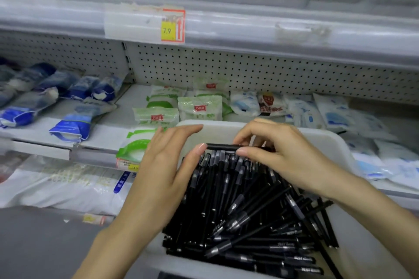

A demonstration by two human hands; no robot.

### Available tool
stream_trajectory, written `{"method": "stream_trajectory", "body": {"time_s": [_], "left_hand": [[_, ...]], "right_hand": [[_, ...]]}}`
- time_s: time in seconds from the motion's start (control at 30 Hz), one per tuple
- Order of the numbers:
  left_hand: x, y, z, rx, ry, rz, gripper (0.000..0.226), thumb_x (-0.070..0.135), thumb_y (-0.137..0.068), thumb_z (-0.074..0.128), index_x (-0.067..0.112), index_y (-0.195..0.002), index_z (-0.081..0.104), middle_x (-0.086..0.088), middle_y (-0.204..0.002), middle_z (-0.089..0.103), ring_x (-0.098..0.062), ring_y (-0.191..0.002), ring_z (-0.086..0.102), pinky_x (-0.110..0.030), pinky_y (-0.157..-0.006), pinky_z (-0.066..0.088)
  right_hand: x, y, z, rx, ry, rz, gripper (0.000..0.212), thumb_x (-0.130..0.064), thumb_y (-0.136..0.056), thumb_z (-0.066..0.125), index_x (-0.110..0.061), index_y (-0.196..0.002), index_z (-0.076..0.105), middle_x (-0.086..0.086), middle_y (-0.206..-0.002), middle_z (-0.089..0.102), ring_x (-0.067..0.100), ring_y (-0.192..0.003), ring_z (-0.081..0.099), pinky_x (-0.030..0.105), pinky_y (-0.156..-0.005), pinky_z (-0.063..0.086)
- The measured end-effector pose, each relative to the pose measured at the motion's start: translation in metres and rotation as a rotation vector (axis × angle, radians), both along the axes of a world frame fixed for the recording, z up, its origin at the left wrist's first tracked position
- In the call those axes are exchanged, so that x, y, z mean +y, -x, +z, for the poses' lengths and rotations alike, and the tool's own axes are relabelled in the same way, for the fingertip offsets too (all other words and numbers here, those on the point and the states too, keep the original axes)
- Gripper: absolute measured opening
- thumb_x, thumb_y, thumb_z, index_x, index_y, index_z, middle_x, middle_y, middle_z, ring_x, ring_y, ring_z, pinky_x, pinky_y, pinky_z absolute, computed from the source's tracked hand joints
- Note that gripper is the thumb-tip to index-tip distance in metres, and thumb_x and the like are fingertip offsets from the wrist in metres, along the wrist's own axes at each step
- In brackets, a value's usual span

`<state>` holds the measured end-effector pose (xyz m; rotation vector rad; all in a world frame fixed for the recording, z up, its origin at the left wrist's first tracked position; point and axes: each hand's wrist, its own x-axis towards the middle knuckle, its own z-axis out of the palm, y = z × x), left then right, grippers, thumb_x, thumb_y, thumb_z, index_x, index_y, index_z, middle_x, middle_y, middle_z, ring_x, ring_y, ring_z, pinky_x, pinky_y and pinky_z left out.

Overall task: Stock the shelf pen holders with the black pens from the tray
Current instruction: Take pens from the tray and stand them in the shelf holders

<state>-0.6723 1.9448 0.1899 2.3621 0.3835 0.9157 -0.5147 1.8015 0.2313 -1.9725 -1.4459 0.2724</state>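
Two hands are holding one black pen over a packed tray, right in front of a store shelf.

Closest in, a heap of black pens [249,210] is lying every which way in the white tray [317,138], filling most of it. Just above the heap's far end a single pen [221,147] is sitting level. The right hand [276,152] has its grip pinching it between thumb and fingers, and the left hand [163,172] is spread with fingers straight, only the thumb tip touching the pen's left end. Behind the tray the shelf [106,136] is carrying green packets [199,108] and blue packets [72,127] off left, with a yellow price tag [169,29] on the rail above.
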Motion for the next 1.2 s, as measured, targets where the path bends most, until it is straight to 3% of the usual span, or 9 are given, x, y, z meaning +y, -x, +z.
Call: {"method": "stream_trajectory", "body": {"time_s": [0.17,0.33,0.43,0.5,0.6,0.7,0.87,1.03,1.2], "left_hand": [[0.015,-0.006,0.029,-0.004,-0.199,-0.07,0.029,0.046,-0.096,0.041,0.029,-0.097,0.064,0.018,-0.097,0.059,0.0,-0.1,0.053,-0.034,-0.114,0.018],[0.037,0.001,0.068,-0.136,-0.172,-0.081,0.021,0.051,-0.092,0.046,0.037,-0.088,0.061,0.017,-0.09,0.062,-0.002,-0.091,0.059,-0.028,-0.113,0.023],[0.053,0.003,0.096,-0.26,-0.132,-0.043,0.019,0.054,-0.088,0.051,0.04,-0.087,0.063,0.015,-0.092,0.065,0.0,-0.09,0.061,-0.022,-0.111,0.026],[0.061,0.0,0.113,-0.342,-0.108,-0.03,0.014,0.048,-0.085,0.056,0.038,-0.086,0.066,0.015,-0.093,0.066,-0.001,-0.091,0.062,-0.027,-0.108,0.033],[0.068,-0.009,0.137,-0.451,-0.065,0.013,0.014,0.045,-0.083,0.058,0.035,-0.085,0.067,0.015,-0.09,0.066,-0.006,-0.088,0.062,-0.025,-0.085,0.046],[0.071,-0.025,0.155,-0.529,-0.075,0.102,0.015,0.045,-0.082,0.059,0.032,-0.083,0.066,0.017,-0.085,0.065,-0.003,-0.089,0.061,-0.011,-0.077,0.041],[0.085,-0.046,0.17,-0.544,-0.147,0.25,0.042,0.057,-0.088,0.047,0.026,-0.113,0.059,0.02,-0.109,0.054,0.007,-0.103,0.046,-0.008,-0.089,0.034],[0.123,-0.055,0.176,-0.399,0.015,0.43,0.088,0.072,-0.079,0.03,0.018,-0.148,0.025,0.0,-0.149,0.034,-0.01,-0.134,0.031,-0.033,-0.11,0.028],[0.14,-0.061,0.162,-0.164,0.102,0.463,0.1,0.079,-0.071,0.02,0.022,-0.152,0.009,-0.001,-0.15,0.037,-0.023,-0.139,0.028,-0.04,-0.112,0.028]], "right_hand": [[0.013,0.003,0.036,-0.025,-0.078,0.07,0.008,-0.027,-0.079,0.073,-0.027,-0.087,0.071,-0.015,-0.083,0.064,0.006,-0.076,0.063,0.015,-0.069,0.047],[0.024,-0.002,0.095,-0.143,-0.057,0.139,0.015,-0.035,-0.074,0.073,-0.024,-0.085,0.073,-0.013,-0.076,0.07,0.0,-0.07,0.064,0.011,-0.065,0.045],[0.032,-0.01,0.139,-0.022,-0.107,0.149,0.02,-0.029,-0.067,0.073,-0.013,-0.079,0.073,-0.001,-0.066,0.07,0.005,-0.054,0.061,0.016,-0.056,0.048],[0.041,-0.012,0.166,0.076,-0.204,0.116,0.02,-0.018,-0.064,0.073,-0.003,-0.077,0.072,0.003,-0.059,0.067,0.006,-0.048,0.059,0.018,-0.051,0.049],[0.059,-0.015,0.198,0.282,-0.418,0.035,0.022,-0.016,-0.061,0.072,-0.004,-0.079,0.07,0.003,-0.062,0.068,0.009,-0.056,0.063,0.017,-0.054,0.051],[0.08,-0.013,0.219,0.428,-0.572,0.015,0.022,-0.016,-0.07,0.073,-0.011,-0.091,0.07,0.0,-0.075,0.071,0.011,-0.07,0.067,0.018,-0.06,0.054],[0.109,-0.014,0.242,0.562,-0.755,0.008,0.027,-0.003,-0.084,0.066,-0.007,-0.11,0.059,0.013,-0.091,0.071,0.02,-0.079,0.071,0.029,-0.072,0.059],[0.125,-0.033,0.264,0.307,-0.833,-0.111,0.027,-0.004,-0.088,0.063,-0.013,-0.109,0.049,0.012,-0.095,0.067,0.022,-0.085,0.071,0.027,-0.073,0.059],[0.144,-0.048,0.265,0.124,-0.725,-0.151,0.026,-0.001,-0.086,0.065,-0.01,-0.107,0.051,0.016,-0.089,0.067,0.027,-0.084,0.069,0.032,-0.075,0.059]]}}
